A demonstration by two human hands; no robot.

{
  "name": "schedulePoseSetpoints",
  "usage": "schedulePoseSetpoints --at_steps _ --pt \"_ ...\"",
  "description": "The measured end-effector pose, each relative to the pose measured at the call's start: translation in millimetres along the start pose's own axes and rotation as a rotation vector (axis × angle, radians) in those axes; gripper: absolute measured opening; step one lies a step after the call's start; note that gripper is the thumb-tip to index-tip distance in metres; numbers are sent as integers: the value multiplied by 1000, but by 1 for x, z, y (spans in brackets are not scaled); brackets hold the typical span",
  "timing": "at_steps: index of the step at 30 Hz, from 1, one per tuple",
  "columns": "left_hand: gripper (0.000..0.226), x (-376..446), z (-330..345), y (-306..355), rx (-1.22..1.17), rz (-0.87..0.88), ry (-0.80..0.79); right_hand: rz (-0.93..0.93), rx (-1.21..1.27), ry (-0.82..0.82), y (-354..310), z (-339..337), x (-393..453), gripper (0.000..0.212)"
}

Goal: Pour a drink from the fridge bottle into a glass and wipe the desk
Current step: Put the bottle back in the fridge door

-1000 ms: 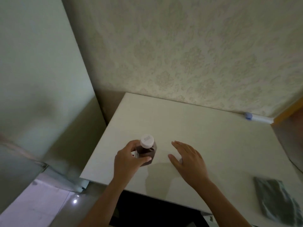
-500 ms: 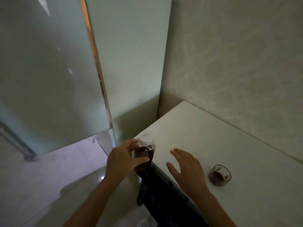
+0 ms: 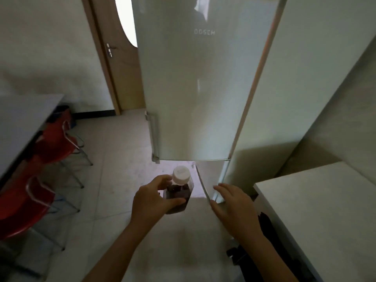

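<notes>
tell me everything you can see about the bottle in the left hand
The bottle is small, clear plastic by the look of it, with squarish shoulders and a white screw cap, which is on. Dark reddish-brown liquid fills it almost to the neck. It is held upright in the air above the tiled floor, in front of the fridge. Only the left hand touches it, fingers around the far side and thumb across the near face. The right hand is apart from it.

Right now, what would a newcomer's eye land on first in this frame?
Probably the capped bottle of dark drink, held in the left hand at centre. Behind it stands the tall pale fridge, door shut, with the open right hand near its lower corner. Red chairs stand at the left.
</notes>
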State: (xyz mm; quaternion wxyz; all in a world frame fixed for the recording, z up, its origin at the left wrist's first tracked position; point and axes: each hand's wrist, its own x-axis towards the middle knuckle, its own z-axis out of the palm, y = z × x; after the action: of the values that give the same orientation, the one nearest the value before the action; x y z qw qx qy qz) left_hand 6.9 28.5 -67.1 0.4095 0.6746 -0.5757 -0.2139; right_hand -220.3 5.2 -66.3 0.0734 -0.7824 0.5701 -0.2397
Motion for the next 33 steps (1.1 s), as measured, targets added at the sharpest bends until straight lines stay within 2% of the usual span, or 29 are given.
schedulePoseSetpoints --at_steps 8,13,23,33 --pt "66 21 -149 -98 46 -92 142 -146 41 -95 -137 84 57 44" --pt "67 47 -215 -145 32 -169 207 -195 63 -126 -204 123 97 42" --pt "67 173 -274 -213 -8 -185 316 -345 45 -166 -295 208 246 43" --pt "67 355 -308 -265 20 -173 226 -328 76 -165 -340 275 415 40"
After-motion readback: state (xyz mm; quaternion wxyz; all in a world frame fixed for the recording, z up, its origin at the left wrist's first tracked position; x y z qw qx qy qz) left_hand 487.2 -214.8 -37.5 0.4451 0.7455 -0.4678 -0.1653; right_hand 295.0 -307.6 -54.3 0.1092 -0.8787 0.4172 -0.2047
